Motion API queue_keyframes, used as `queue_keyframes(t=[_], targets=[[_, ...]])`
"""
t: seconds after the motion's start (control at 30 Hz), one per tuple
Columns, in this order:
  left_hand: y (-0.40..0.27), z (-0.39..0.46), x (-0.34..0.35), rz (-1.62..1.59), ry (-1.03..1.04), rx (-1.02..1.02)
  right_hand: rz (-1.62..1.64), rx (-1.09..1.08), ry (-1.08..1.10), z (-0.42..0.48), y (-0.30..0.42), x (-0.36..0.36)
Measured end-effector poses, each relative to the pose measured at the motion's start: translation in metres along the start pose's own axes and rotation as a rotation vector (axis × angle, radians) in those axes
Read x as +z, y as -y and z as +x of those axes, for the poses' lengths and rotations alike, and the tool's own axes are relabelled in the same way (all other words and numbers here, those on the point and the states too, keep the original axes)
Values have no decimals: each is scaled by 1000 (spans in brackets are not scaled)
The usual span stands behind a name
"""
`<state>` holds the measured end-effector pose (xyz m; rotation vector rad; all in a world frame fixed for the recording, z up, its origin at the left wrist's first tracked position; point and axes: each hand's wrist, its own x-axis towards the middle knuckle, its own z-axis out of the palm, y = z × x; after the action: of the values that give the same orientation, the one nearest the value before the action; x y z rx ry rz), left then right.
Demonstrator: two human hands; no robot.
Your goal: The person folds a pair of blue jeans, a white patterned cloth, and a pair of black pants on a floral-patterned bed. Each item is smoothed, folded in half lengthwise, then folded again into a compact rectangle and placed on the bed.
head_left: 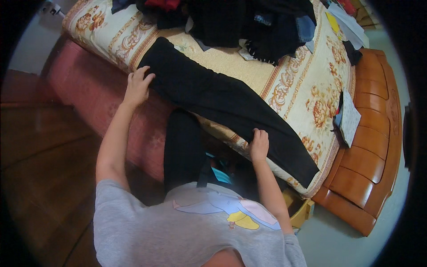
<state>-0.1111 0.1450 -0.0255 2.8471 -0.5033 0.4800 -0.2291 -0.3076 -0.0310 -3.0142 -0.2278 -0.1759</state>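
A pair of black trousers point(230, 96), folded lengthwise into one long strip, lies slantwise along the near side of the bed. Its wider end is at the upper left and its narrow hem at the lower right, close to the headboard. My left hand point(138, 83) touches the near edge by the wide end, thumb and fingers a little apart. Farther along that same edge, the fingertips of my right hand point(259, 143) rest on the cloth. Whether either hand pinches the fabric is hard to see. Some slight creases run across the middle of the trousers.
Dark clothes point(227, 23) are heaped on the bed's far side. Beneath spreads a cream floral bedspread point(320, 103). A wooden headboard point(367, 140) stands right, with a patterned cloth point(350, 116) beside it. Below my right arm, a yellowish drawer point(302, 213) juts out. Reddish fabric point(100, 93) covers the left side.
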Motion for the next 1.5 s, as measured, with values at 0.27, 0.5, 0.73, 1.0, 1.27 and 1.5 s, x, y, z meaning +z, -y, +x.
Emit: queue_keyframes(t=[0.27, 0.5, 0.73, 1.0, 1.27, 1.5], targets=[[11, 35, 21, -354, -203, -330, -2, -49, -9, -3, -4, -5], [17, 79, 17, -212, 5, -420, 146, -181, -25, 3, -6, -5], [50, 82, 40, -476, 55, -506, 380, -132, 129, 11, -3, -20], [44, 98, 46, -452, 253, -655, 380, 199, 96, 164, 14, -4], [63, 86, 63, -519, 220, -674, 257, 117, 686, 223, 35, -23], [41, 83, 23, -1086, 135, -815, 677, 79, 915, 228, 37, -32]])
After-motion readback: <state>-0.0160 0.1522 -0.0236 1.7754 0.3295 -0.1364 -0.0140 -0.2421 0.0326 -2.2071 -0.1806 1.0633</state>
